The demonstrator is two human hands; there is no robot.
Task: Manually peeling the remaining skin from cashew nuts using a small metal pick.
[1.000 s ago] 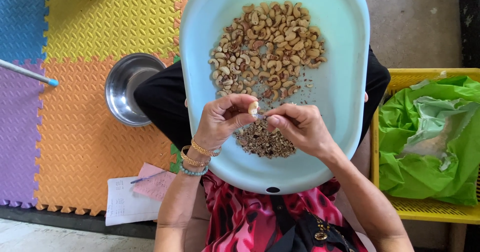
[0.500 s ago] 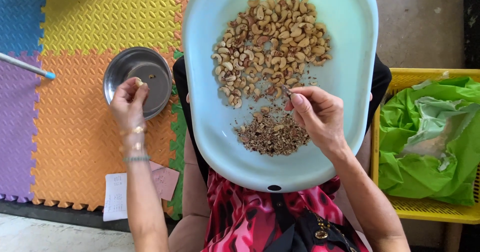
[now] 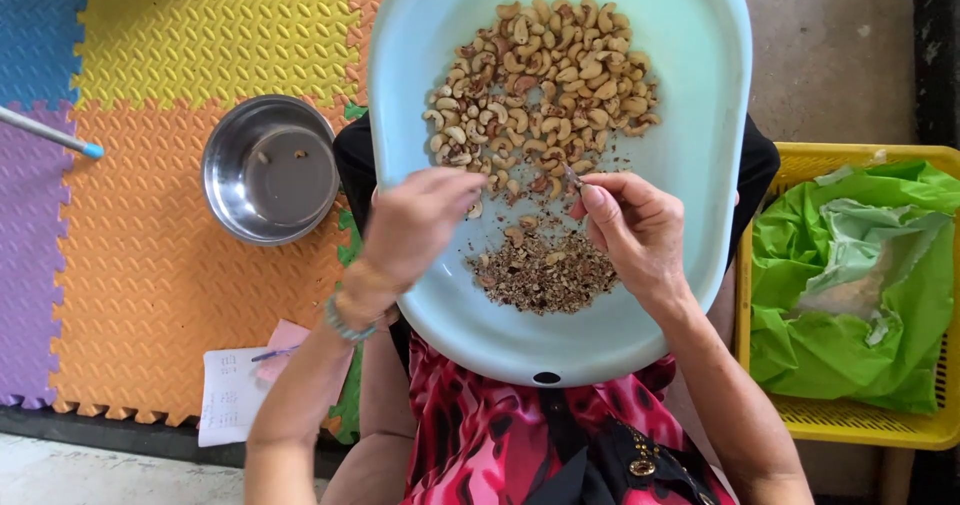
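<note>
I see my left hand [image 3: 415,227] over the pale blue basin [image 3: 700,145], fingers loosely curled and reaching toward the cashew pile [image 3: 545,90]; whether it grips anything I cannot tell. My right hand [image 3: 635,230] pinches a thin tool beside the husk scraps [image 3: 545,270]. A steel bowl [image 3: 270,170] sits on colourful foam mats [image 3: 150,45]; a yellow crate [image 3: 850,425] holds green plastic.

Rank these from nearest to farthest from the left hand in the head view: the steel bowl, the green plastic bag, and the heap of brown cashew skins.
From the left hand:
1. Heap of brown cashew skins, just right of it in the basin.
2. Round steel bowl, on the mat to its left.
3. Green plastic bag, far right in the yellow crate.
</note>
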